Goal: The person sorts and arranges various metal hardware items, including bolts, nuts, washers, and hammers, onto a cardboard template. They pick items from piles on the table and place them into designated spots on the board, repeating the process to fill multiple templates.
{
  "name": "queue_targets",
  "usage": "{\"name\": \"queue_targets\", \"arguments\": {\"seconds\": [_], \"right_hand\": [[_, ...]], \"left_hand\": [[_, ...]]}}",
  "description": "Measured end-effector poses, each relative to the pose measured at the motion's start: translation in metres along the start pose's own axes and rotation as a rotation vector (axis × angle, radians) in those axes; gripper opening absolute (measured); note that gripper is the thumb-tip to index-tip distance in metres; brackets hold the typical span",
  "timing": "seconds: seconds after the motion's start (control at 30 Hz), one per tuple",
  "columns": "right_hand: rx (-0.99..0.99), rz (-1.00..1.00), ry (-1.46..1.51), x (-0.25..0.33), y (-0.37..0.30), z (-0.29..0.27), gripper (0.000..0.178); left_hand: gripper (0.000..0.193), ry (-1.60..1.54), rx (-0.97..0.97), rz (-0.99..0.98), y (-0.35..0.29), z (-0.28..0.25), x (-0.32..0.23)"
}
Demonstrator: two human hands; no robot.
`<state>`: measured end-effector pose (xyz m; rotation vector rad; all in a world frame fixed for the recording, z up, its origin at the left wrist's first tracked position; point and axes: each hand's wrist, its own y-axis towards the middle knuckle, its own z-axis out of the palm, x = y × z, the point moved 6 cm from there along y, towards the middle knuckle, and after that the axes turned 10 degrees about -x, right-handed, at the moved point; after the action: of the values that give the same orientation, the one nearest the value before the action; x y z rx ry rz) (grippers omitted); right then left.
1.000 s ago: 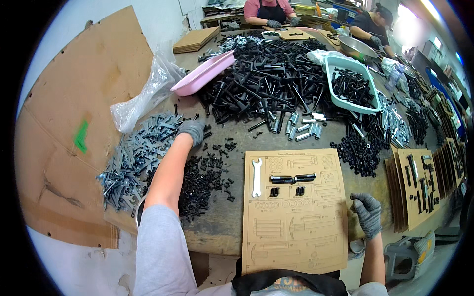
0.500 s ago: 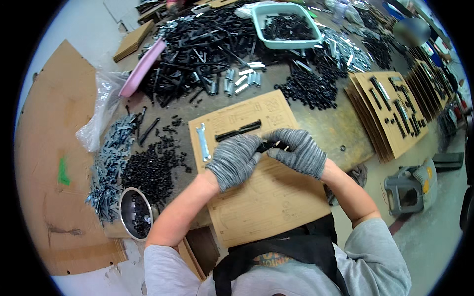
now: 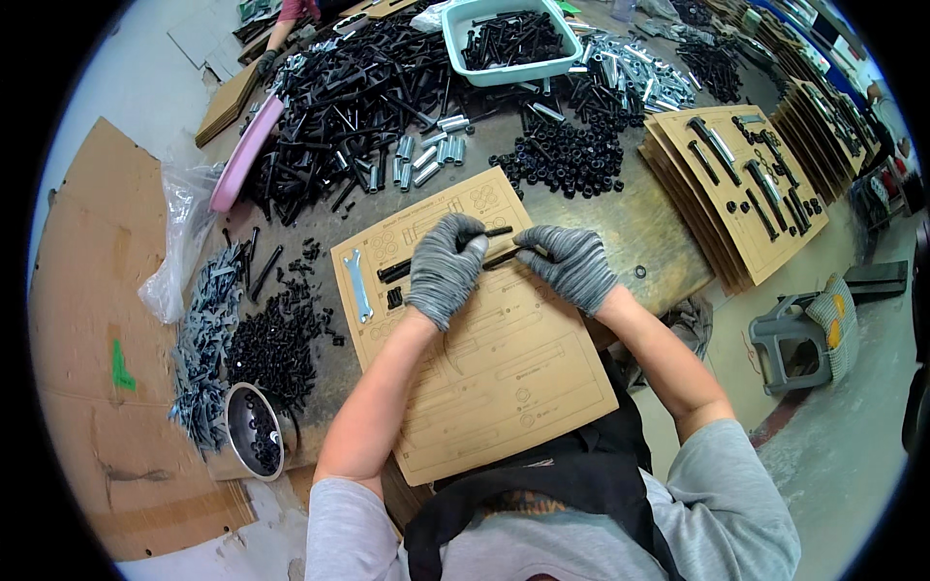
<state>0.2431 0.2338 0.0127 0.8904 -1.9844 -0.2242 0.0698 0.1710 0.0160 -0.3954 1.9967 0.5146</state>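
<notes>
Head view: bolts [image 3: 513, 41] in turquoise tub [image 3: 504, 75], beyond cardboard sheet [image 3: 484, 358]

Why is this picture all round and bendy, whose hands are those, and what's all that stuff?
It's from a wide camera on someone's head, looking down, so edges bend. There's no robot, just a person working. The gloved right hand pinches a thin black rod; what the gloved left hand holds, if anything, is hard to see. Below them is a brown card with a silver wrench on it. Around it, the table holds piles of black nuts, silver tubes and small black bits.
</notes>
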Motion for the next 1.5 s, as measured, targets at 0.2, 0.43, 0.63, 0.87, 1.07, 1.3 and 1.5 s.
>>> {"name": "queue_targets", "arguments": {"seconds": [0.2,0.43,0.63,0.87,1.07,1.3,1.5], "right_hand": [[0.103,0.047,-0.228,-0.008,0.001,-0.010,0.032],[0.051,0.009,-0.208,-0.017,0.004,-0.009,0.029],[0.005,0.033,-0.149,-0.013,0.005,-0.002,0.025],[0.030,0.095,0.029,-0.008,0.006,-0.002,0.033],[-0.223,0.266,0.221,-0.065,-0.012,-0.008,0.025],[-0.189,0.324,0.169,-0.052,-0.007,0.000,0.019],[-0.186,0.267,0.030,-0.059,-0.007,-0.003,0.021]], "left_hand": [[0.016,0.561,0.114,0.290,-0.010,0.013,-0.010],[0.024,0.768,0.174,0.367,-0.013,0.014,-0.025],[0.025,0.605,0.188,0.344,-0.011,0.017,-0.012],[0.028,0.646,0.193,0.353,-0.017,0.017,-0.006],[0.030,0.319,-0.073,0.227,0.024,-0.048,0.002],[0.035,1.012,-0.200,-0.104,0.142,-0.166,0.141],[0.031,1.092,-0.076,-0.196,0.164,-0.170,0.150]]}}
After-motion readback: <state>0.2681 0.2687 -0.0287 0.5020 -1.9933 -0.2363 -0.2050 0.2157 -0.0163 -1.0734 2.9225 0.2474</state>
